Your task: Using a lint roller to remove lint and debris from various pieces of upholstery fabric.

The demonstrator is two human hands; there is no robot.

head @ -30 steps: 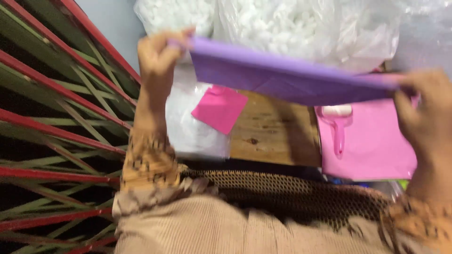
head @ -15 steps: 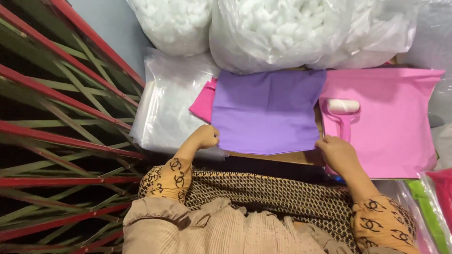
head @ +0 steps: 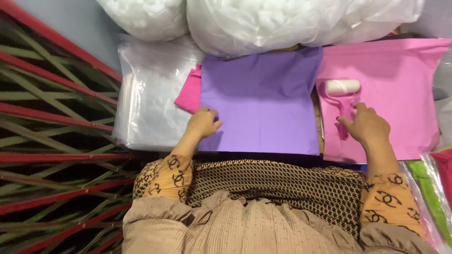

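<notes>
A purple fabric sheet (head: pixel 263 99) lies flat in front of me. My left hand (head: pixel 202 123) rests on its lower left corner, fingers curled on the cloth. My right hand (head: pixel 367 126) has left the purple sheet and sits on the pink fabric sheet (head: pixel 400 94) to the right, fingers spread, touching the handle of a pink lint roller (head: pixel 343 94) with a white roll. A smaller bright pink cloth (head: pixel 189 94) pokes out from under the purple sheet's left edge.
Big clear bags of white stuffing (head: pixel 282 19) lie along the far edge. A stack of clear plastic bags (head: pixel 150 94) lies at the left. A red and green patterned mat (head: pixel 52 141) covers the floor left. Green and pink packets (head: pixel 435 188) sit at the lower right.
The purple sheet was held up in both hands, then laid flat. My right hand has since moved off it to the right, onto the lint roller's handle.
</notes>
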